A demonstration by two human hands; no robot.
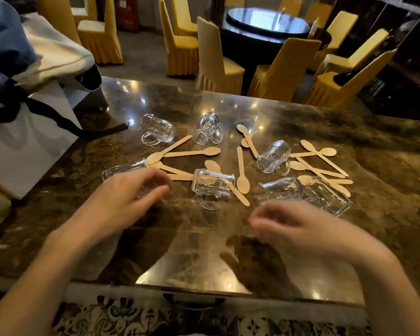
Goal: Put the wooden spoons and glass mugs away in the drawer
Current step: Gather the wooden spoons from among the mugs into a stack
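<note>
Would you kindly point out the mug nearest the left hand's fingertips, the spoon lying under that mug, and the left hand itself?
Centre mug (214,185), head view, on its glass side wall.
Spoon under mug (241,200), head view, on its handle end.
Left hand (121,197), head view, on its back.

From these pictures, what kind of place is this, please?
Probably a restaurant or banquet hall. Yellow cloth-covered chairs surround a round dining table with a glass turntable behind, and the person works at a polished marble counter strewn with glass mugs and wooden spoons.
</note>
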